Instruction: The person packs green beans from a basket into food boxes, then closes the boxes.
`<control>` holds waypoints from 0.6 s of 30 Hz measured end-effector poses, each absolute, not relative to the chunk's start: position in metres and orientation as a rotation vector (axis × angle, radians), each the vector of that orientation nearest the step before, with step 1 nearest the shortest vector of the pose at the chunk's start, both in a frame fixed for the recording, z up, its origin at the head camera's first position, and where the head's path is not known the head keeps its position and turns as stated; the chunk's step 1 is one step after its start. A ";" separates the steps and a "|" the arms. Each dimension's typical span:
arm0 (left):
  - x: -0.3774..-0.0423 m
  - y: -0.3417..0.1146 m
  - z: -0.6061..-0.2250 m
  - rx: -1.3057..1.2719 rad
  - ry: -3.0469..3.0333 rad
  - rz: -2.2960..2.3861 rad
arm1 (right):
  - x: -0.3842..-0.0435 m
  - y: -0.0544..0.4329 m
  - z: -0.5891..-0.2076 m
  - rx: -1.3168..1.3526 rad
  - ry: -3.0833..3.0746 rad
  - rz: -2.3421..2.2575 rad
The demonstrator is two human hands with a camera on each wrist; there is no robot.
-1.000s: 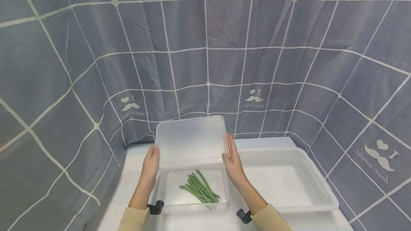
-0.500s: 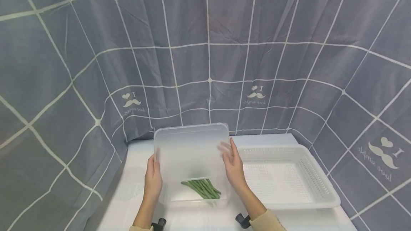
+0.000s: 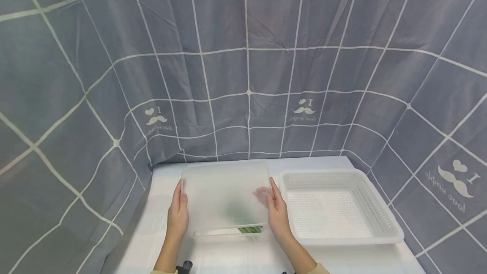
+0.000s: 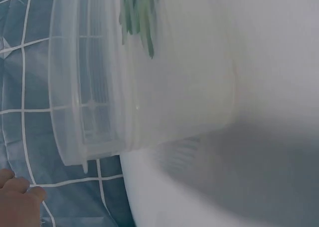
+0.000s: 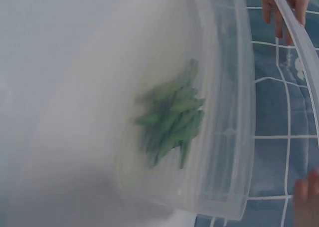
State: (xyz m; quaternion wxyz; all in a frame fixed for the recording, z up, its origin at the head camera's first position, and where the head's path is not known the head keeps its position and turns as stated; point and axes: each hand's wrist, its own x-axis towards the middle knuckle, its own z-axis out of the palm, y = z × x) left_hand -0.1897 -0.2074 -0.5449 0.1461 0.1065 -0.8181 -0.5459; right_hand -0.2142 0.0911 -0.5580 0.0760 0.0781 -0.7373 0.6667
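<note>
A translucent plastic lid is held between both hands, close over a clear rectangular container and tilted toward the body. My left hand grips its left edge; my right hand holds the right edge, some fingers showing blurred through the plastic. Inside the container lie several green beans, mostly veiled by the lid in the head view. From the right wrist, the bean bunch shows through the container wall, the lid's edge standing above the rim. The left wrist view catches bean ends too.
A white perforated basket stands on the white table just right of the container. Grey grid-patterned curtain hangs around the back and both sides. Dark wrist mounts show at the bottom.
Both hands have brought the lid down from nearly upright behind the container to a lower, flatter tilt over it, covering most of the green beans. The basket stays put.
</note>
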 end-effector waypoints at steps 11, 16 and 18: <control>-0.206 -0.201 -0.555 0.376 -2.548 -1.494 | -0.219 0.086 -0.573 0.095 -2.499 1.651; -0.206 -0.201 -0.565 0.382 -2.605 -1.472 | -0.215 0.085 -0.592 0.049 -2.557 1.655; -0.207 -0.200 -0.569 0.377 -2.607 -1.471 | -0.214 0.086 -0.598 0.035 -2.577 1.650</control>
